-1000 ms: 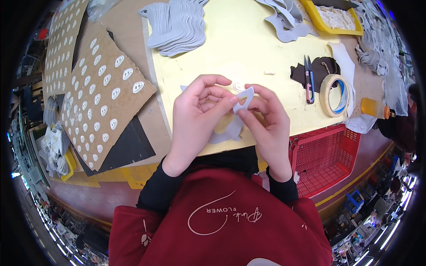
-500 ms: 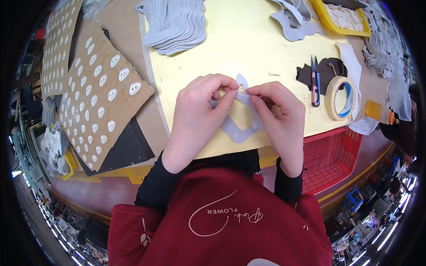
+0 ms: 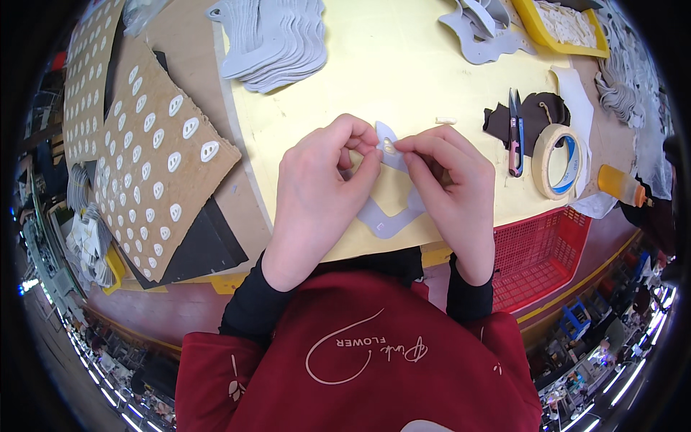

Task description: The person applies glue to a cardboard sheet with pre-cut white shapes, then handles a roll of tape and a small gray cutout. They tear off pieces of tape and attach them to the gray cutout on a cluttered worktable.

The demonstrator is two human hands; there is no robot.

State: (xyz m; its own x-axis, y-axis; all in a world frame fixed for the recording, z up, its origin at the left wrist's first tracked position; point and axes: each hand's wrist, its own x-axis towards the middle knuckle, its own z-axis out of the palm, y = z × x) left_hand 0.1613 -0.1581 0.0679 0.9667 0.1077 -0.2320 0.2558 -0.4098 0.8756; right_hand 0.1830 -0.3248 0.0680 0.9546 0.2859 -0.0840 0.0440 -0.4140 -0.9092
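A flat grey cut-out piece (image 3: 382, 222), resembling a shoe-upper part, lies on the yellow work sheet (image 3: 389, 65) in front of me. Its upper tip has a small opening with something pale in it. My left hand (image 3: 317, 187) pinches the left edge of that tip between thumb and fingers. On the other edge, beside the opening, my right hand (image 3: 455, 189) is closed in a pinch too. My hands partly cover the piece's two sides. A small off-white strip (image 3: 445, 121) lies just beyond my right hand.
Grey pieces are stacked (image 3: 277, 47) at the far left; more lie loose (image 3: 482, 36) far right. A yellow tray (image 3: 568, 49) holds pale strips. Thread snips (image 3: 515, 137), a tape roll (image 3: 541, 173) and an orange bottle (image 3: 619, 185) lie right, a dotted board (image 3: 194, 155) left, a red basket (image 3: 540, 252) below.
The grey piece's tip has shifted slightly left between my fingers. Both hands keep their pinch. The surroundings have moved slightly in the view.
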